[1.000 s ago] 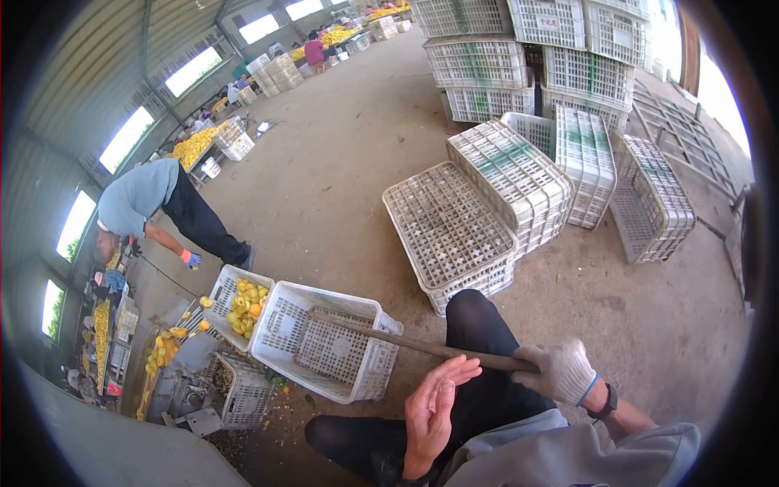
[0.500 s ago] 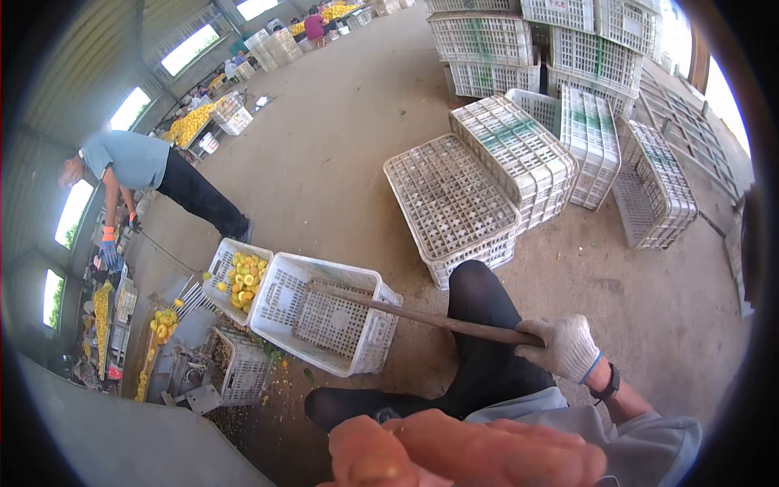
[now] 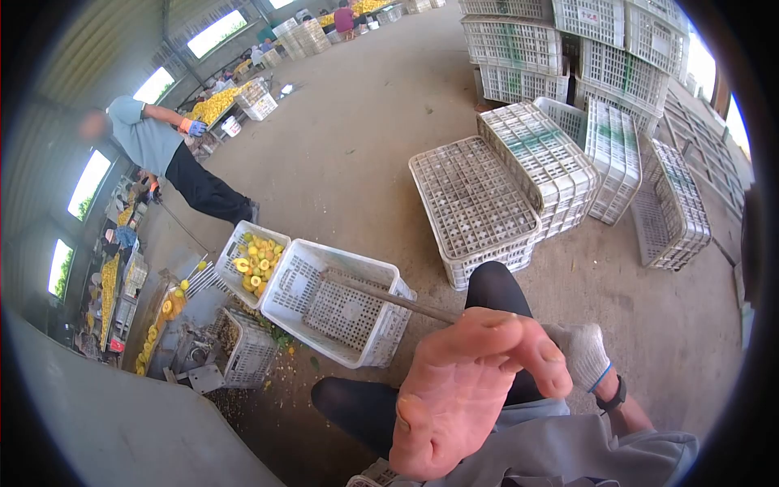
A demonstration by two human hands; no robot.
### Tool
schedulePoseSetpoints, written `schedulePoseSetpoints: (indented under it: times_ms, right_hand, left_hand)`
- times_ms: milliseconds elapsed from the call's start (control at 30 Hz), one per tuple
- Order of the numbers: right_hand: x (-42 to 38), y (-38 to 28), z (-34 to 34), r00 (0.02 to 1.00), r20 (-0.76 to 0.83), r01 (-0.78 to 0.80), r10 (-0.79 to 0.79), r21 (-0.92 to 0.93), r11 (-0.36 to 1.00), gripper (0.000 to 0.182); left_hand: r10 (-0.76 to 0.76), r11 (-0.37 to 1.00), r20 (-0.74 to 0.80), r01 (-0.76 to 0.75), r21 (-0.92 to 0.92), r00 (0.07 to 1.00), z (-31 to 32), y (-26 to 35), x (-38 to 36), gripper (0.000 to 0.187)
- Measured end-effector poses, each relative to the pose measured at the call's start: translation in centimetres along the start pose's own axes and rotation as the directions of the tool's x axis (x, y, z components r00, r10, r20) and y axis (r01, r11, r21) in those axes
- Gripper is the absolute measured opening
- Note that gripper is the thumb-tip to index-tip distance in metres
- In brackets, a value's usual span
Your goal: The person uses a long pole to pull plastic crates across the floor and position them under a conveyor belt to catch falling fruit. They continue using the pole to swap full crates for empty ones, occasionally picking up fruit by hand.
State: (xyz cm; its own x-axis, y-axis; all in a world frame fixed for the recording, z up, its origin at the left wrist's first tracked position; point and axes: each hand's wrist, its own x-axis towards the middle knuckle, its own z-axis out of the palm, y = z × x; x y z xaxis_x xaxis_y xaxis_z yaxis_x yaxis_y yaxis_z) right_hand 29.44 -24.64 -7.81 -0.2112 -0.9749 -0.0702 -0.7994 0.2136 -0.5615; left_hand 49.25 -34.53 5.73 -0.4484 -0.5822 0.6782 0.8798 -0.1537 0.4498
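My right hand [image 3: 583,355], in a white knit glove, is closed around a long wooden pole [image 3: 406,303]. The pole's far end reaches into a white plastic crate [image 3: 388,325]; I see no fruit in that crate. Bare and palm toward me, my left hand [image 3: 471,385] is held up close to the camera, fingers spread and slightly bent, with nothing in it. It covers part of the pole and of my right hand's fingers. Against the far side of the crate stands another crate [image 3: 231,276] holding yellow halved fruit [image 3: 258,264].
A co-worker [image 3: 154,138] in gloves stands at left with a thin rod in one hand. Upturned white crates [image 3: 475,199] and tall crate stacks [image 3: 519,49] are at right. Lower left is a metal machine [image 3: 191,353] with fruit beside it. Heaped yellow fruit [image 3: 215,105] lies farther back.
My left hand has risen and turned to face the camera, its fingers now clearly seen. The co-worker has straightened and swung one arm out to the right. The view has shifted slightly.
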Motion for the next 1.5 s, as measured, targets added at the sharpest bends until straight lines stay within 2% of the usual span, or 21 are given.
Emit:
schedulePoseSetpoints:
  times_ms: [100,133,200,267,367,433,533,667,767,867,967,1067,1167,1267,1367,1500]
  right_hand:
    - [0.0,-1.6,-1.3,1.0,0.013,-0.021,0.023,-0.119,0.993,0.043]
    - [-0.1,-1.1,-1.1,0.999,0.027,-0.014,0.018,-0.125,0.992,0.046]
    - [-0.2,-0.5,-0.7,1.0,-0.023,0.01,-0.013,-0.125,0.992,0.043]
    - [-0.2,0.1,0.1,0.998,-0.05,0.032,-0.04,-0.147,0.989,0.041]
    - [-0.1,-0.3,-0.7,0.999,0.034,0.015,-0.011,-0.126,0.992,0.046]
    - [0.0,-0.2,-0.6,0.999,0.022,0.036,-0.033,-0.128,0.991,0.045]
    - [-0.1,-0.2,-0.6,0.999,0.024,0.041,-0.038,-0.144,0.989,0.044]
    - [0.0,-0.7,-0.9,0.999,0.027,0.034,-0.03,-0.154,0.987,0.043]
    - [0.0,-1.0,-0.9,0.999,0.021,0.042,-0.04,-0.151,0.988,0.042]
    - [0.2,-1.3,-1.0,1.0,0.02,0.026,-0.023,-0.151,0.988,0.041]
    - [0.0,-1.3,-0.9,0.999,-0.019,0.041,-0.044,-0.118,0.992,0.04]
    - [0.0,-1.8,-1.3,0.999,0.03,-0.023,0.028,-0.154,0.988,0.04]
    - [0.0,-1.0,-0.4,0.994,-0.093,0.049,-0.061,-0.132,0.99,0.038]
    - [0.0,-1.0,-0.6,0.997,-0.063,0.034,-0.042,-0.135,0.99,0.039]
    - [0.1,-1.4,-0.9,0.998,0.053,-0.027,0.038,-0.185,0.982,0.043]
    - [-0.1,-1.1,-0.7,0.999,0.032,-0.023,0.028,-0.148,0.989,0.044]
  left_hand:
    - [0.048,0.998,-0.057,-0.046,0.031,0.997,-1.5,0.1,-0.5,0.074]
    - [0.125,0.987,-0.147,-0.108,0.117,0.981,-1.1,0.3,-0.2,0.072]
    - [0.109,0.891,-0.206,-0.003,0.454,0.973,-2.6,1.2,-0.4,0.065]
    - [0.103,0.691,-0.261,0.12,0.713,0.96,-5.0,2.3,-0.6,0.055]
    - [0.071,0.267,-0.314,0.285,0.921,0.947,-9.7,4.3,-0.9,0.038]
    - [0.014,-0.075,-0.326,0.326,0.942,0.945,-14.0,5.9,-1.3,0.029]
    - [-0.035,-0.417,-0.352,0.306,0.856,0.935,-20.7,8.5,-3.2,0.027]
    - [-0.15,-0.658,-0.442,0.244,0.713,0.885,-29.7,11.6,-6.6,0.028]
    - [-0.205,-0.745,-0.547,0.233,0.625,0.812,-34.9,13.3,-8.9,0.032]
    - [-0.214,-0.829,-0.731,0.276,0.487,0.647,-39.2,14.4,-11.5,0.036]
    - [-0.26,-0.743,-0.786,0.403,0.534,0.561,-42.6,15.2,-13.3,0.038]
    - [-0.207,-0.445,-0.822,0.698,0.562,0.53,-43.8,16.1,-13.4,0.037]
    - [-0.12,-0.426,-0.822,0.719,0.549,0.556,-44.6,17.4,-13.8,0.036]
    - [-0.164,-0.631,-0.774,0.538,0.559,0.612,-48.3,18.3,-15.8,0.033]
    - [-0.199,-0.466,-0.829,0.694,0.549,0.523,-46.3,17.6,-15.3,0.034]
    - [-0.183,-0.466,-0.846,0.714,0.523,0.501,-45.1,17.3,-14.5,0.033]
